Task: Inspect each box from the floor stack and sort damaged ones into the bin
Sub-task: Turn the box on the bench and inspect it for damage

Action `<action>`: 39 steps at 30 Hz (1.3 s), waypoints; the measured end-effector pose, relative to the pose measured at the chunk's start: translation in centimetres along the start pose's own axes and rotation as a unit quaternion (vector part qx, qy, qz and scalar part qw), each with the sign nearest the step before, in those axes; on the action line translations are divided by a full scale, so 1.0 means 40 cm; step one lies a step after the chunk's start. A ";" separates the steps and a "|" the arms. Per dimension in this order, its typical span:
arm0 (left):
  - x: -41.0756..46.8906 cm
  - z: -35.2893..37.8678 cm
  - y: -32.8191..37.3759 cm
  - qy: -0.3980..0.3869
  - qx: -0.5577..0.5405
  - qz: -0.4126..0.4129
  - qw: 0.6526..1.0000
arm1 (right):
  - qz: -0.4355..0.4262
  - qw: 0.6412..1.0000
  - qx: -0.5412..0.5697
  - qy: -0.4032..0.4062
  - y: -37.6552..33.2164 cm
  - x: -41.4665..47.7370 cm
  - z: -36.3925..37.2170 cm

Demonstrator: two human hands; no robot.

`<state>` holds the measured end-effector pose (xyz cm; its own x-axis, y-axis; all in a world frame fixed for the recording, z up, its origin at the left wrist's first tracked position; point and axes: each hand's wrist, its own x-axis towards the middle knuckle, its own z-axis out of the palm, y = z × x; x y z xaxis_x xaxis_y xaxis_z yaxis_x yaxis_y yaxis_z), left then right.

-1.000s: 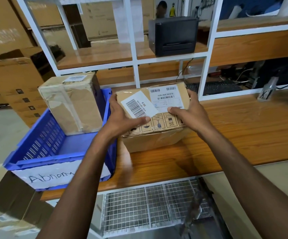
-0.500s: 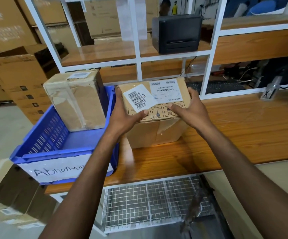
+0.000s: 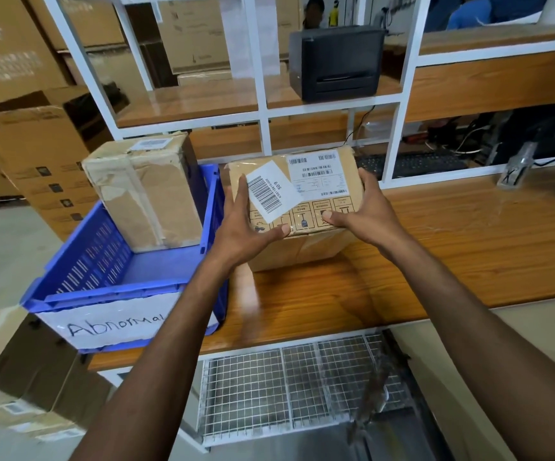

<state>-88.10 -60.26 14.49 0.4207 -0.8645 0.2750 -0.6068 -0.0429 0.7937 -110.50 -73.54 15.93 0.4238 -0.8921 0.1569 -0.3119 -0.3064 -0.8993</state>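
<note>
Free benchtop [image 3: 469,247] right of box [image 3: 302,252]; blue bin [image 3: 211,207] close on left.

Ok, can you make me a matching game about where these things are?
Things:
1 labelled box
2 taped box
3 black printer
4 blue bin

Places:
A on the upper shelf
B left end of the bench
C in the blue bin
D gripped by left hand and right hand

Pairs: 1-D, 2-C, 3-A, 4-B.
</note>
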 end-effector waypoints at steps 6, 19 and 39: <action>-0.019 -0.038 0.027 -0.042 -0.032 0.022 0.998 | -0.039 0.999 0.019 -0.006 -0.017 -0.020 -0.038; -0.023 -0.046 0.117 0.159 0.081 -0.036 0.983 | -0.107 0.991 -0.042 0.072 -0.066 -0.016 -0.056; 0.044 -0.025 0.091 0.128 0.098 -0.021 0.987 | -0.084 0.991 -0.083 0.067 -0.041 0.042 0.007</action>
<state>-88.88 -61.45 18.40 0.5901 -0.7056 0.3923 -0.6932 -0.1937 0.6942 -109.03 -74.46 17.57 0.3686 -0.8567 0.3609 -0.3873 -0.4944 -0.7782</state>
